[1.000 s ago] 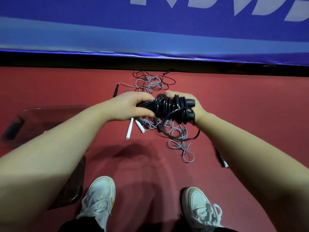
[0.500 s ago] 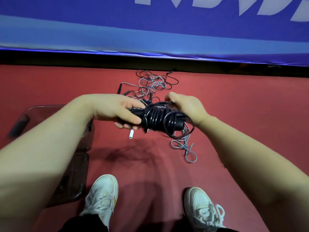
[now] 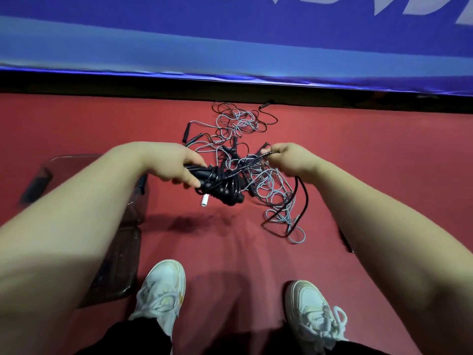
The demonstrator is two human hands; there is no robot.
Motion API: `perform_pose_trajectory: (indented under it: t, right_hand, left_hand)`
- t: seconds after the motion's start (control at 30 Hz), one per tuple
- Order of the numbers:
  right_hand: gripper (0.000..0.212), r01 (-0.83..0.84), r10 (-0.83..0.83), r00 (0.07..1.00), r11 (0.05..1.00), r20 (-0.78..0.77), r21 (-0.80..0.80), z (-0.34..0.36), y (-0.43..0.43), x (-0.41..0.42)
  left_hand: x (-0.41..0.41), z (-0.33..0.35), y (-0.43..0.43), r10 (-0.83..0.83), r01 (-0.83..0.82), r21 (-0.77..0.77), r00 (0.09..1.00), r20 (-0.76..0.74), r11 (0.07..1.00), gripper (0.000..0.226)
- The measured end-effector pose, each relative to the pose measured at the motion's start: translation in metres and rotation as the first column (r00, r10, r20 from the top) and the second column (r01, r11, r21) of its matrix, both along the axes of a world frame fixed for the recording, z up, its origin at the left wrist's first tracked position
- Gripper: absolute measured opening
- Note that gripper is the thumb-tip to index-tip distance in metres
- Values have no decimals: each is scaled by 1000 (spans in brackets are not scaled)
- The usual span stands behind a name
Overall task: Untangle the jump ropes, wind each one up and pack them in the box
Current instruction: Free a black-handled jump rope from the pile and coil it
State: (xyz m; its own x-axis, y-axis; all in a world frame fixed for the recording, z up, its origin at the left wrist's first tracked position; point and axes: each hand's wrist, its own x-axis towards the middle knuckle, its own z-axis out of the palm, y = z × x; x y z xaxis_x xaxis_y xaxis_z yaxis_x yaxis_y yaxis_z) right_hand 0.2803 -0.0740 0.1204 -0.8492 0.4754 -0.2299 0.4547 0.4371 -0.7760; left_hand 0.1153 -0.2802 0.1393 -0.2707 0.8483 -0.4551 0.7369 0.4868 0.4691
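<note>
My left hand [image 3: 176, 165] grips the handles of a black jump rope whose cord is wound into a bundle [image 3: 222, 188]. My right hand [image 3: 291, 162] pinches the loose end of that black cord, stretched out to the right, with a slack loop [image 3: 302, 201] hanging below it. Under both hands a tangle of grey and black ropes [image 3: 240, 124] lies on the red floor, with a white handle end [image 3: 204, 201] showing below the bundle. A clear plastic box [image 3: 122, 252] sits on the floor at the left, partly hidden by my left forearm.
A blue banner [image 3: 230, 47] runs across the back above a dark gap. My two white shoes [image 3: 161, 293] [image 3: 312, 308] stand at the bottom. A dark rope handle [image 3: 345, 239] lies by my right forearm.
My right hand has left the bundle and drawn a length of black cord out to the right. My left hand kept the bundle and lowered it slightly.
</note>
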Motion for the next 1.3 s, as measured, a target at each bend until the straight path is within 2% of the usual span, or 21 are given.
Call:
perform_pose_trajectory:
  t: [0.07, 0.13, 0.23, 0.33, 0.4, 0.5, 0.57, 0.63, 0.73, 0.83, 0.87, 0.93, 1.0, 1.07, 1.17, 1.27, 1.3]
  right_hand:
    - [14, -2, 12, 996, 993, -84, 117, 10, -1, -6]
    - [22, -14, 44, 989, 979, -144, 203, 18, 0, -14]
    - [32, -28, 74, 986, 957, -151, 289, 21, 3, -20]
    - [33, -14, 46, 994, 957, -103, 290, 10, 6, -17]
    - [29, 1, 11, 999, 974, -50, 227, -2, 7, -10]
    - [19, 26, -28, 996, 999, 83, 24, -20, 2, 4]
    - [27, -15, -1, 988, 995, 157, 95, -26, -14, 6]
    - [18, -62, 48, 996, 977, 70, 205, -35, -31, -3]
    - [14, -35, 36, 999, 970, 2, 241, -39, -53, -17]
    - [23, -77, 58, 996, 947, 69, 313, -45, -70, -22]
    - [26, -98, 70, 993, 927, 90, 362, -44, -77, -21]
    - [28, -132, 95, 990, 878, 103, 460, -43, -87, -19]
    - [28, -157, 112, 987, 821, 114, 549, -41, -90, -18]
    - [21, -177, 132, 984, 749, 118, 638, -32, -91, -13]
    - [4, -258, 191, 965, 545, 181, 798, -18, -90, -7]
    - [14, -220, 283, 949, 278, 139, 935, 3, -93, -8]
    - [22, -153, 324, 943, 234, 72, 960, 13, -94, -9]
  left_hand:
    - [8, -2, 6, -33, 35, -47, 999, 40, 998, 10]
    - [18, -3, 13, -85, 96, -78, 988, 126, 992, 10]
    - [34, 1, 22, -168, 189, -89, 965, 200, 978, 8]
    - [43, 10, 23, -222, 239, -22, 928, 299, 971, 10]
    - [46, 17, 21, -233, 218, 81, 913, 336, 972, 11]
    - [46, 22, 22, -174, 67, 290, 915, 364, 955, 6]
    - [47, 21, 24, -124, -76, 390, 878, 462, 918, 2]
    - [48, 16, 29, -50, -229, 435, 839, 542, 871, 8]
    - [51, 12, 35, 79, -481, 418, 723, 687, 770, 11]
    - [48, 17, 36, 140, -667, 307, 527, 838, 679, 11]
    - [47, 19, 35, 146, -689, 280, 490, 859, 668, 12]
    - [43, 18, 30, 179, -686, 274, 511, 841, 674, 13]
    - [38, 13, 26, 272, -673, 301, 607, 746, 676, 14]
    - [32, 6, 23, 395, -656, 362, 716, 576, 662, 17]
    - [21, -5, 21, 537, -623, 447, 781, 318, 642, 15]
    - [19, -11, 20, 554, -534, 430, 828, 90, 728, 11]
    - [19, -14, 20, 524, -481, 407, 852, 8, 777, 16]
